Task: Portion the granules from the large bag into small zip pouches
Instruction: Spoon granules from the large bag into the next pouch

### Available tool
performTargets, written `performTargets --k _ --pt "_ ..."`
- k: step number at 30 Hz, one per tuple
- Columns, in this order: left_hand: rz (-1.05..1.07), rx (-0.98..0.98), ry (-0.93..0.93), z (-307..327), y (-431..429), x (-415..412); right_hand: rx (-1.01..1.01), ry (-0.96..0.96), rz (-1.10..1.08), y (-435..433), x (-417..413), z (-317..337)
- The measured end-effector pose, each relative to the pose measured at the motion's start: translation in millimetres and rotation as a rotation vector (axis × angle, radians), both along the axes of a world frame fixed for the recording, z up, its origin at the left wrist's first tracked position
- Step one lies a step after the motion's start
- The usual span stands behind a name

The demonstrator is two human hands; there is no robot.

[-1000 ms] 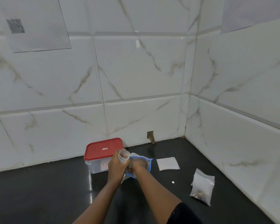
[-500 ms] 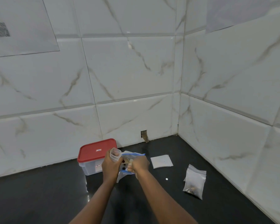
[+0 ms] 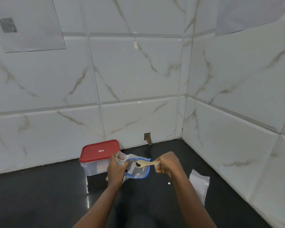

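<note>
My left hand (image 3: 116, 168) grips a small clear zip pouch (image 3: 120, 159), its mouth held open and pointing up. Just right of it lies the large blue-edged bag (image 3: 139, 171), open on the black counter. My right hand (image 3: 167, 163) grips the handle of a wooden spoon (image 3: 144, 164). The spoon's bowl carries a small heap of dark granules (image 3: 138, 164) and hovers over the large bag's mouth, a short way right of the pouch.
A clear box with a red lid (image 3: 99, 149) stands behind my left hand against the tiled wall. A stack of clear zip pouches (image 3: 199, 183) lies at the right beside my right forearm. A small white bit (image 3: 169, 183) lies on the black counter (image 3: 39, 195).
My right hand has drawn back out of the large bag to the right, bringing out the wooden spoon with granules on it. The left hand keeps hold of the small pouch.
</note>
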State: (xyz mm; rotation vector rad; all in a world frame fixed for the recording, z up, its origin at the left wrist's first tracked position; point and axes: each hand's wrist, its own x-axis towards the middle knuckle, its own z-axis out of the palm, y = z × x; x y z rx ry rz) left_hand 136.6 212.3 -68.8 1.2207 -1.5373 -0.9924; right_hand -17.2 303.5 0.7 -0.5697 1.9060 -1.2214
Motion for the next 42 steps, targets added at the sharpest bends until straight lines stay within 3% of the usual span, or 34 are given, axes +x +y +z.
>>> performTargets --k 8,11,17,25,30,35,42 --pt "-0.026 -0.017 -0.036 -3.0 0.3 -1.7 -0.071 0.043 0.084 12.0 12.4 46.5" --pt "-0.028 -0.032 -0.066 -2.4 -1.1 -3.0 -0.100 0.186 0.143 4.3 24.7 42.1" --pt "-0.030 -0.055 -0.054 -7.6 -3.3 -5.6 -0.103 0.732 0.295 -5.9 48.1 25.2" --pt "-0.016 -0.040 -0.030 -9.7 -4.5 -5.6 -0.061 1.026 0.423 -0.9 53.5 27.8" --pt "-0.021 -0.029 -0.018 -10.3 -3.4 -6.0 -0.011 1.007 0.293 9.1 46.5 31.8" --pt "-0.052 -0.040 -0.021 -12.3 -3.3 -8.0 0.188 0.920 0.221 28.8 30.7 29.1" --pt "-0.123 -0.056 -0.089 -17.2 2.9 -10.3 0.231 0.731 0.224 6.9 42.6 -23.2"
